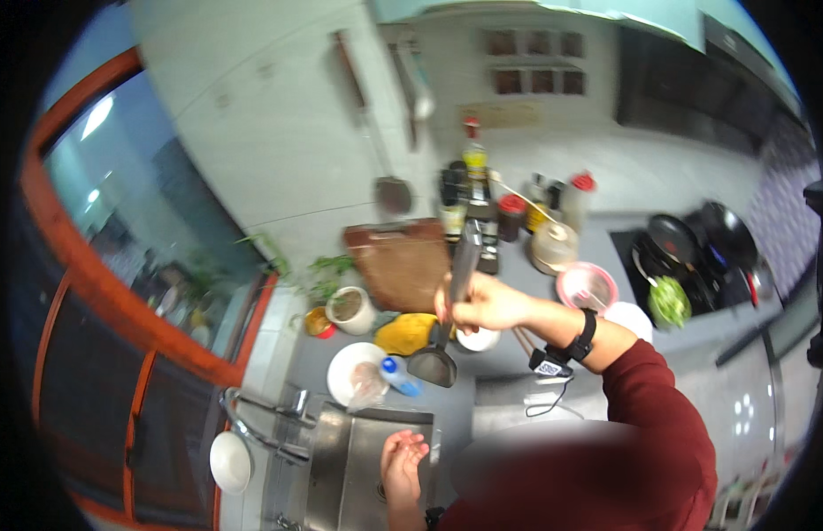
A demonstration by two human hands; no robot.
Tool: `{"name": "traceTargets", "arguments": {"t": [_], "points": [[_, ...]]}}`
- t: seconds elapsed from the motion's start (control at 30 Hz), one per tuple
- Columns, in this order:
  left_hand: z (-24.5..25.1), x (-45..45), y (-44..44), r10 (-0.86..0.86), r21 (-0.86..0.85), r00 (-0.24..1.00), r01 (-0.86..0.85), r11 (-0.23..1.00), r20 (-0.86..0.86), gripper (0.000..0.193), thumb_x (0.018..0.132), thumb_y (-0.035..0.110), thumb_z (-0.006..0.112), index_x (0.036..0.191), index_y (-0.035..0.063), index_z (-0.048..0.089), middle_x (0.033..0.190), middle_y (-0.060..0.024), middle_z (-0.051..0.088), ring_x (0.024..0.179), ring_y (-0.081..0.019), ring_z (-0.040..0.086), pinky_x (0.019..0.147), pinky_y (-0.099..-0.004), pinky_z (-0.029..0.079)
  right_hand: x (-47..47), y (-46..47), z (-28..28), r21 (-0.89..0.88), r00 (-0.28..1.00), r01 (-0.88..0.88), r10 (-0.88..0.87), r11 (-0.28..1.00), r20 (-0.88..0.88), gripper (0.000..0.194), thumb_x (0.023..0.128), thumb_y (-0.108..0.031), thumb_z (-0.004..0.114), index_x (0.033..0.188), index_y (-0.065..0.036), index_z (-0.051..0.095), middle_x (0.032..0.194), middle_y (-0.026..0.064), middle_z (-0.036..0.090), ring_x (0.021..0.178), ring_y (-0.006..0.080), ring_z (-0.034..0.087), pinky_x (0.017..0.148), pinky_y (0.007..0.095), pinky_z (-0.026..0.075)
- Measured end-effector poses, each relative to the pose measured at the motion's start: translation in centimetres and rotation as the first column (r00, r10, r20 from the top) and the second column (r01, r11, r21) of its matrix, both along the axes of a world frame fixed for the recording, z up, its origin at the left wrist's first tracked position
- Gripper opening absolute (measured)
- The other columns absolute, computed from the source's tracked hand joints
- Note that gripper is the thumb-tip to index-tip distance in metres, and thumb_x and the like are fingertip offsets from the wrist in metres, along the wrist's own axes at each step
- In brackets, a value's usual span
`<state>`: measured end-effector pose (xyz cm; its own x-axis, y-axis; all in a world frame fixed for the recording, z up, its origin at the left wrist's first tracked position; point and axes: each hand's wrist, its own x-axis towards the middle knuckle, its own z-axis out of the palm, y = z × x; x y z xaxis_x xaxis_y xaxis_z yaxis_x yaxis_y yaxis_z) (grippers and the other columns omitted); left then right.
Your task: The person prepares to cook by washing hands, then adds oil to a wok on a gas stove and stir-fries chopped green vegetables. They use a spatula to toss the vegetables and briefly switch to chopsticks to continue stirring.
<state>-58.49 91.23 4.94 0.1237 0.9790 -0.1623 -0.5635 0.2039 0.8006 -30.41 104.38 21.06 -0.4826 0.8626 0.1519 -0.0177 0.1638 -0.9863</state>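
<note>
My right hand (481, 302) is closed around the dark handle of a ladle (433, 366), its bowl hanging down over the counter beside the sink. The handle's upper end points up towards the bottles. Low over the steel sink (326, 458), my left hand (403, 461) has its fingers loosely bent and holds nothing that I can see. Near the ladle's bowl lie a blue-capped bottle (399, 376), a white plate (342, 362) with a clear plastic bag (366, 388) on it, and a yellow cloth-like item (405, 334). A white bowl (479, 340) sits just below my right hand.
A wooden cutting board (401, 265) leans on the wall beside a potted plant (352, 310) and several bottles (476, 179). To the right are a pink-rimmed bowl (587, 287), a stove with black pans (673, 237) and green vegetables (669, 302). The faucet (265, 425) stands left of the sink, near a white bowl (230, 462).
</note>
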Motion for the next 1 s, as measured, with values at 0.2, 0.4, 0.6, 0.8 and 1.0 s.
{"name": "traceTargets", "arguments": {"t": [0.2,0.4,0.6,0.8,1.0], "points": [[-0.3,8.3,-0.7,-0.338,-0.046,0.933,0.335,0.941,-0.121,0.022,0.091,0.011,0.047,0.110,0.0008,0.052,0.099,-0.0135,0.058,0.087,-0.0198,0.056,0.080,-0.0329,0.047,13.2,-15.1,-6.8,-0.128,0.915,0.397,-0.383,0.909,0.124,0.011,0.083,-0.013,0.061,0.081,-0.002,0.059,0.068,0.0019,0.058,0.054,0.0103,0.057,0.049,0.0236,0.047],[-1.2,22.6,-3.8,-0.643,-0.143,0.730,0.628,0.765,-0.233,0.022,0.092,0.009,0.047,0.112,0.0012,0.050,0.099,-0.0127,0.059,0.084,-0.0182,0.057,0.078,-0.0314,0.048,28.0,-32.4,-8.8,-0.161,0.699,0.712,-0.712,0.683,0.067,0.020,0.084,-0.020,0.067,0.086,0.000,0.063,0.074,0.0065,0.064,0.066,0.0125,0.064,0.059,0.0238,0.052],[-2.6,40.4,-10.5,-0.828,-0.147,0.519,0.821,0.552,-0.214,0.023,0.092,0.012,0.050,0.114,0.0033,0.051,0.103,-0.0110,0.060,0.085,-0.0158,0.058,0.081,-0.0292,0.047,38.9,-50.8,-10.9,-0.264,0.428,0.748,-0.746,0.609,-0.510,0.053,0.088,-0.040,0.040,0.110,0.005,0.057,0.105,0.0225,0.062,0.090,0.0287,0.063,0.088,0.0409,0.045],[-2.9,53.4,-16.4,-0.937,-0.208,0.200,0.942,0.265,-0.286,0.024,0.092,0.012,0.051,0.115,0.0043,0.052,0.103,-0.0089,0.061,0.087,-0.0139,0.058,0.079,-0.0258,0.046,45.7,-61.8,-11.2,-0.360,0.191,0.877,-0.918,0.319,-0.347,0.045,0.079,-0.046,0.058,0.095,-0.004,0.055,0.091,0.0055,0.050,0.086,0.0170,0.050,0.082,0.0351,0.046],[-3.5,61.2,-17.2,-0.929,-0.264,0.024,0.956,0.129,-0.370,0.024,0.092,0.012,0.053,0.114,0.0043,0.052,0.104,-0.0082,0.062,0.088,-0.0130,0.059,0.079,-0.0250,0.046,52.1,-63.7,-10.6,-0.016,0.179,0.984,-0.983,0.180,-0.035,0.045,0.081,-0.014,0.060,0.124,-0.006,0.049,0.106,0.0082,0.052,0.090,0.0151,0.053,0.070,0.0299,0.050]]}}
